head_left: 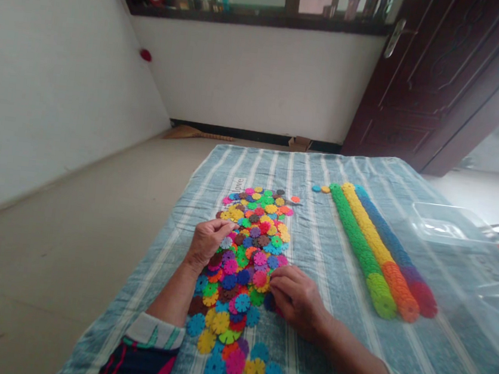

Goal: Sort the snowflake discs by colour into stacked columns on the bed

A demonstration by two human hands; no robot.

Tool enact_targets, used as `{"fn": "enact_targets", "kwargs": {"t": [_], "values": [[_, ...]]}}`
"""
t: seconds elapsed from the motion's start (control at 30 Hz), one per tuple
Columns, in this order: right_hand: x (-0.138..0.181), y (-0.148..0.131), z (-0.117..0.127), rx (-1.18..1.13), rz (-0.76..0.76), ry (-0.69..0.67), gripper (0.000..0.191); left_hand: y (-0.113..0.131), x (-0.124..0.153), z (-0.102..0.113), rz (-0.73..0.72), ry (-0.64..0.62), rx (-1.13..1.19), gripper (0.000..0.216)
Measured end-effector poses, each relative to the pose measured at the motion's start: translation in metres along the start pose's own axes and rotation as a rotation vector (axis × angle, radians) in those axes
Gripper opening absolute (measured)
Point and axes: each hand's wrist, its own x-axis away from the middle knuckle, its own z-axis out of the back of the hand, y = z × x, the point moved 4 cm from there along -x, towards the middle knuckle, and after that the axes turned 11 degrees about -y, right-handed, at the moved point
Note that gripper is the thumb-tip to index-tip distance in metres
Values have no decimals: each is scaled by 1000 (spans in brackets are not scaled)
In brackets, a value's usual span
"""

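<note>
A long heap of flower-shaped plastic discs (230, 281) in many colours runs down the middle of the cloth-covered table. At the heap's left side, my left hand (210, 239) is closed, with thumb and forefinger pinched above the discs; whatever it may hold is too small to make out. My right hand (302, 301) rests against the heap's right edge with its fingers curled in, and its fingertips partly hide what lies under them. To the right lie stacked disc rows: a green row (355, 241), a yellow and orange row (372, 237), and a blue, purple and red row (383, 232).
Clear plastic containers (447, 224) stand on the right of the striped tablecloth (293, 360). Two loose discs (320, 189) lie by the rows' far ends. Beyond the table are a broom (188, 132), a small cardboard box (299, 144) and a dark red door (415, 80).
</note>
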Motion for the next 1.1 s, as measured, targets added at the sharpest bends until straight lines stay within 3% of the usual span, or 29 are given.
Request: {"fn": "enact_targets", "kwargs": {"t": [1.1], "values": [[0, 0, 1, 2, 16, 5, 17, -1, -1, 1, -10, 4, -63, 20]]}}
